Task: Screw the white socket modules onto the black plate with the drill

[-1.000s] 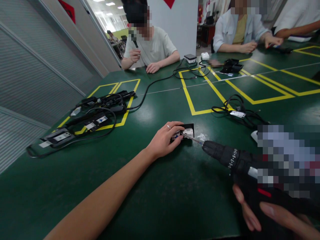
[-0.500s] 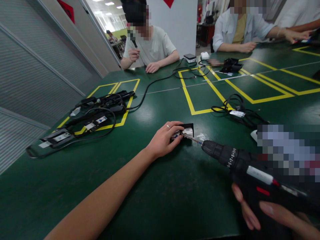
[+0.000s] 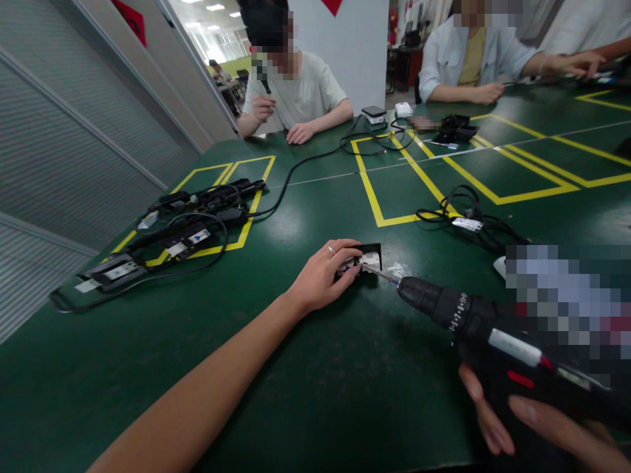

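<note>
My left hand (image 3: 328, 274), a ring on one finger, grips a small black part with whitish pieces inside (image 3: 371, 258) and holds it against the green tabletop (image 3: 305, 368). The fingers cover much of its left side. My right hand (image 3: 517, 414) is wrapped around the handle of a black cordless drill (image 3: 473, 322). From its chuck a long thin bit (image 3: 382, 273) points left, and the tip meets the part beside my left fingertips. Whether the tip sits in a screw is too small to tell.
Black devices with cables (image 3: 197, 223) lie at the left. A coiled black cable (image 3: 468, 203) rests right of centre, near a blurred-out item (image 3: 566, 295). Yellow tape (image 3: 379, 210) marks rectangles. Across the table sits a person holding a microphone (image 3: 263, 80); other people sit at the right.
My hands, the part and the drill stay nearly where they were, with the drill shifted only very slightly. At the far right, a co-worker's hand has moved a little.
</note>
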`<state>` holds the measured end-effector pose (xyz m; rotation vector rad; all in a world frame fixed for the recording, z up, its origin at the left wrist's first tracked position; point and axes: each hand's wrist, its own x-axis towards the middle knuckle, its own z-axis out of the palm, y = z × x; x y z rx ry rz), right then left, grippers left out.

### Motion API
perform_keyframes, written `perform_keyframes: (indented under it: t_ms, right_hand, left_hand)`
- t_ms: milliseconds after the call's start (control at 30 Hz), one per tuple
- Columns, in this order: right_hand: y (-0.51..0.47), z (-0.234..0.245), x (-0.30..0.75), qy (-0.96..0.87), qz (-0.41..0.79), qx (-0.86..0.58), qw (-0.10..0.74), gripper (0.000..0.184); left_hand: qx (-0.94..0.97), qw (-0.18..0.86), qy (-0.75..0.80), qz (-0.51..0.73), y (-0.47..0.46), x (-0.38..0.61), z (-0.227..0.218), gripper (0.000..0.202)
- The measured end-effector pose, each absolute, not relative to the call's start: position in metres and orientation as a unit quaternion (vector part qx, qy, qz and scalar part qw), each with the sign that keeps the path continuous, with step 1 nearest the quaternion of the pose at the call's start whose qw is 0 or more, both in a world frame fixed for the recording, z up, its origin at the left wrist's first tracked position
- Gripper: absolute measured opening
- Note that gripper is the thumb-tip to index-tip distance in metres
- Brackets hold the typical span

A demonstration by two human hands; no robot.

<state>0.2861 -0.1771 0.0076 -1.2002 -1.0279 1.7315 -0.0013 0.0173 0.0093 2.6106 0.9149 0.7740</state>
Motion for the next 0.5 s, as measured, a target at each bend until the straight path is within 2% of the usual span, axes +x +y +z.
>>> perform_keyframes:
  t_ms: [500]
  right_hand:
    - [-0.176, 0.019, 0.279, -0.375, 0.715, -0.428, 0.406, 0.025]
  left_hand:
    - [0.902, 0.144, 0.313, 0.262, 0.016, -0.003, 0.01, 0.029]
